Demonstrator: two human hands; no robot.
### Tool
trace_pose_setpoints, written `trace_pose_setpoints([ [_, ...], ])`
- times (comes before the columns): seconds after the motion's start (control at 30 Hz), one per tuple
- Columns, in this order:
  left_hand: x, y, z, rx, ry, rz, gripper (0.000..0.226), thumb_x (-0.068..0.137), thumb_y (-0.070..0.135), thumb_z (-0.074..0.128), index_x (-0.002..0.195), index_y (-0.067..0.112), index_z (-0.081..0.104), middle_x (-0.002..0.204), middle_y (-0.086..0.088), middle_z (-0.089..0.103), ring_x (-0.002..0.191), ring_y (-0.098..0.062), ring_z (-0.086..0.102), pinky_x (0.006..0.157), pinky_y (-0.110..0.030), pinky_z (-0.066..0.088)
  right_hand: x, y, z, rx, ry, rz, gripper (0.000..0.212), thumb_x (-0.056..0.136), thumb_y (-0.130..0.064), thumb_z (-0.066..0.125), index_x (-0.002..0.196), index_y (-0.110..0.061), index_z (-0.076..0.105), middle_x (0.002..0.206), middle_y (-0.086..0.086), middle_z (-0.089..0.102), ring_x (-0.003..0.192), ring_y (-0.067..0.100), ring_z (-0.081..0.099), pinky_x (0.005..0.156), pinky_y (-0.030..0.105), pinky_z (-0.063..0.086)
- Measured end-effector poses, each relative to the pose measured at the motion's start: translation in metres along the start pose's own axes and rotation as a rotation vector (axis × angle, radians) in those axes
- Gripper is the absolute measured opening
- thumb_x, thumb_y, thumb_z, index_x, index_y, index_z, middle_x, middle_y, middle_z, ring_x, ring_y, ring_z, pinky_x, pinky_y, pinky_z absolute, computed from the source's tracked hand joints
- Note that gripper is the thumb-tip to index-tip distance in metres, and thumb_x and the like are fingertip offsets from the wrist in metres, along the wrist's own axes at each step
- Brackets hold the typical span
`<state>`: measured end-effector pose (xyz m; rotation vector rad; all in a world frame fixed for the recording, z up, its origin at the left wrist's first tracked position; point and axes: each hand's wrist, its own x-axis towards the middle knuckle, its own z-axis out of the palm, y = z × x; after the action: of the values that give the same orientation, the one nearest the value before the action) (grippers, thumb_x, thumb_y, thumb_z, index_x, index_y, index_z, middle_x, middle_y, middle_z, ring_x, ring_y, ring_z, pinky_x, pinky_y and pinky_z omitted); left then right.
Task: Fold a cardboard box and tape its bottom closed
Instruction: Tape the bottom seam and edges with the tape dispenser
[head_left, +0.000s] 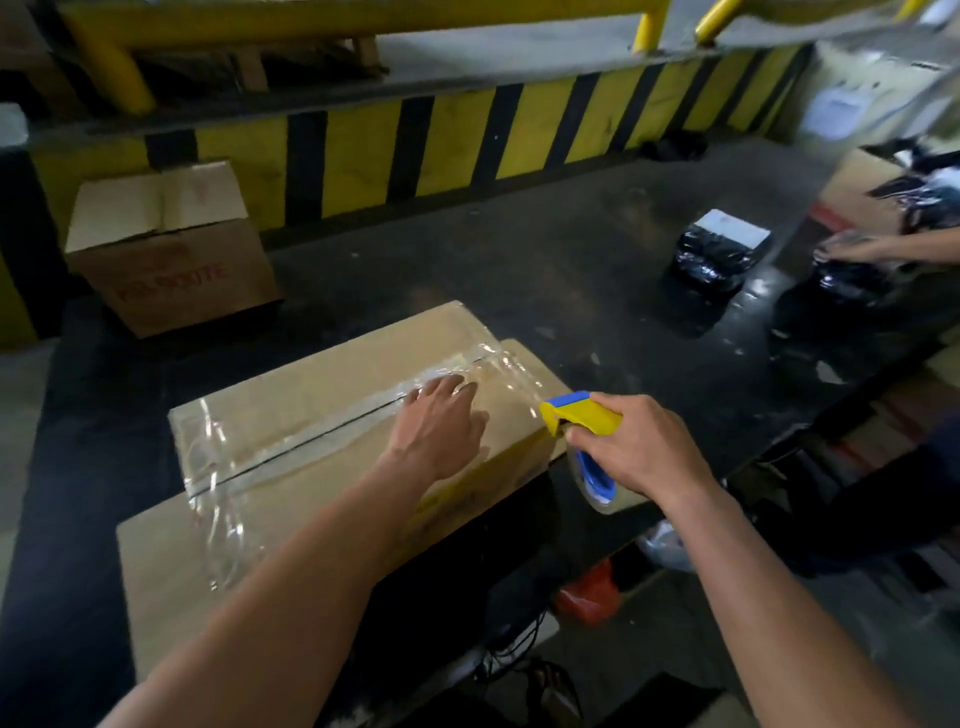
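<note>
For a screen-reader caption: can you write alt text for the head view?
A person's left hand presses clear tape along the seam of a cardboard box on a dark table, while the right hand grips a yellow and blue tape dispenser at the box's edge.

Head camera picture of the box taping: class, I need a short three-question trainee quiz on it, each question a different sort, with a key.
1. True or false: the left hand lies flat on the taped seam of the cardboard box.
2. Which hand grips the yellow and blue tape dispenser? A left, B right.
3. Fill in: the barrier behind the table is striped yellow and ____.

Key: 1 true; 2 B, the right hand; 3 black.
</note>
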<state>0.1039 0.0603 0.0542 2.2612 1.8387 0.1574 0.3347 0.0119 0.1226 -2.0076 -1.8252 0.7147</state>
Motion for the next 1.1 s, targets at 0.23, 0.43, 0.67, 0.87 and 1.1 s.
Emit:
trace_pose_setpoints([
  [0.23, 0.057, 0.063, 0.052, -0.011, -0.084, -0.166, 0.079, 0.101, 0.065, 0.017, 0.163, 0.02, 0.0, 0.17, -0.012, -0.013, 0.156, -0.031, -0.017, 0.122, -0.066, -0.007, 0.09, 0.074, -0.004, -0.002, 0.006, 0.106, 0.06, 0.092, -0.036, 0.037, 0.149, -0.019, 0.043, 0.135, 0.024, 0.056, 0.12, 0.039, 0.052, 0.095, 0.041, 0.042],
  [0.43, 0.057, 0.054, 0.081, 0.097, -0.023, -0.206, 0.082, 0.096, 0.076, 0.001, 0.16, 0.029, -0.016, 0.167, -0.008, -0.025, 0.153, -0.028, -0.025, 0.122, -0.062, -0.01, 0.134, 0.121, 0.04, -0.116, -0.039, 0.143, 0.082, 0.088, -0.012, 0.057, 0.157, -0.009, 0.013, 0.135, 0.022, 0.046, 0.123, 0.04, 0.049, 0.096, 0.04, 0.043],
  [0.67, 0.055, 0.049, 0.083, 0.118, -0.02, -0.22, 0.083, 0.093, 0.079, -0.003, 0.161, 0.032, -0.014, 0.169, -0.006, -0.02, 0.155, -0.026, -0.022, 0.124, -0.058, -0.013, 0.147, 0.179, 0.093, -0.04, -0.101, 0.167, 0.05, 0.103, -0.028, 0.039, 0.15, -0.013, 0.034, 0.132, 0.018, 0.053, 0.122, 0.038, 0.052, 0.092, 0.042, 0.042],
  [0.87, 0.054, 0.047, 0.083, 0.135, 0.0, -0.224, 0.081, 0.094, 0.079, -0.001, 0.161, 0.035, -0.012, 0.169, -0.004, -0.019, 0.155, -0.024, -0.021, 0.124, -0.057, -0.011, 0.154, 0.198, 0.089, -0.112, -0.095, 0.022, 0.052, 0.105, -0.026, 0.035, 0.156, -0.026, 0.024, 0.1, 0.012, 0.064, 0.088, 0.034, 0.062, 0.063, 0.039, 0.038],
  [1.1, 0.052, 0.047, 0.081, 0.11, 0.013, -0.222, 0.081, 0.095, 0.079, 0.003, 0.162, 0.035, -0.009, 0.169, -0.004, -0.017, 0.155, -0.023, -0.02, 0.125, -0.056, -0.01, 0.156, 0.205, 0.092, -0.002, -0.094, -0.03, 0.064, 0.099, -0.014, 0.052, 0.156, -0.02, 0.026, 0.116, 0.016, 0.064, 0.098, 0.035, 0.061, 0.075, 0.039, 0.045],
])
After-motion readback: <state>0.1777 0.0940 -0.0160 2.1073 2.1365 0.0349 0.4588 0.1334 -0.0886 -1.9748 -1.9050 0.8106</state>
